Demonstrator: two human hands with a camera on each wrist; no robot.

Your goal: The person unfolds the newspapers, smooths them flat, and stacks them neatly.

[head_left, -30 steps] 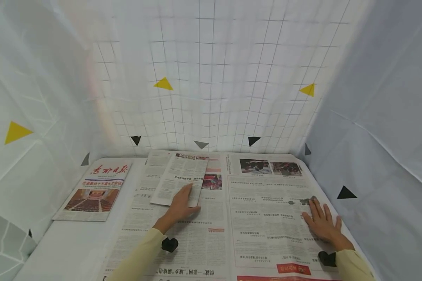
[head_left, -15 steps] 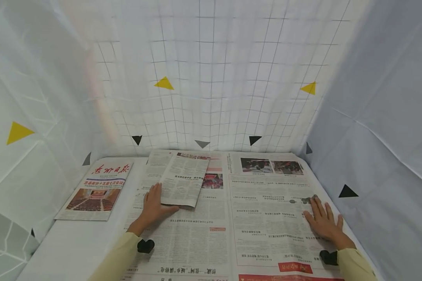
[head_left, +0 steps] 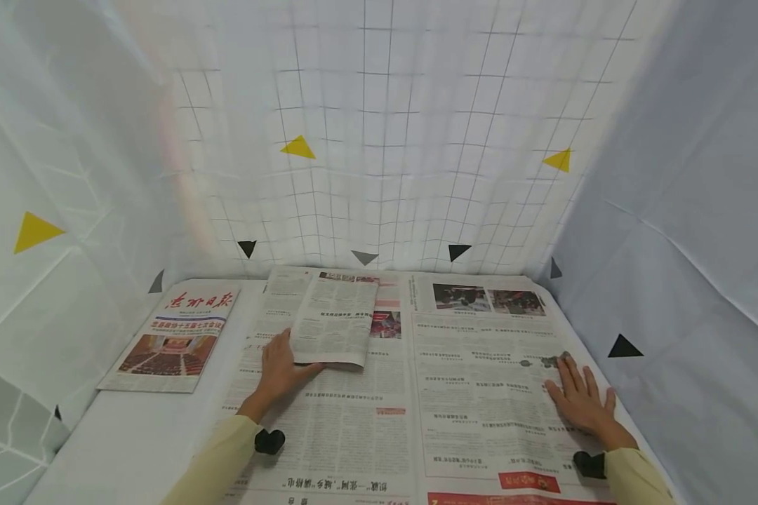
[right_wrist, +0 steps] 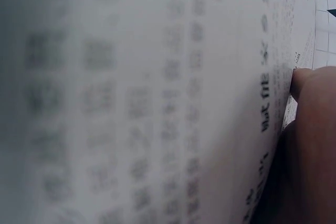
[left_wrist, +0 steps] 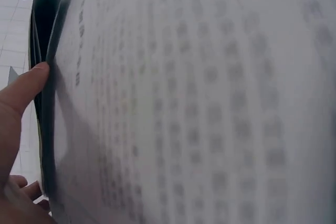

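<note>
A small folded newspaper (head_left: 337, 322) lies on the left half of a large spread newspaper (head_left: 474, 393). My left hand (head_left: 281, 372) touches its near left corner, fingers along the left edge and thumb (left_wrist: 26, 90) against the near edge. In the left wrist view, folded layers gape slightly at that edge. Over on the right side, my right hand (head_left: 581, 400) rests with spread fingers on the large sheet. The right wrist view shows blurred print (right_wrist: 194, 98) and only part of that hand (right_wrist: 320, 108).
Another folded newspaper (head_left: 170, 337), with a red masthead and a photo, lies on the white table (head_left: 120, 435) at the left. White sheeting (head_left: 379, 140) with a grid and triangle markers rises behind; more sheeting (head_left: 682, 245) closes off the right side.
My left hand slid from the folded newspaper's near middle to its near left corner. The small folded newspaper has turned slightly, its near right corner shifting right. My right hand stays put.
</note>
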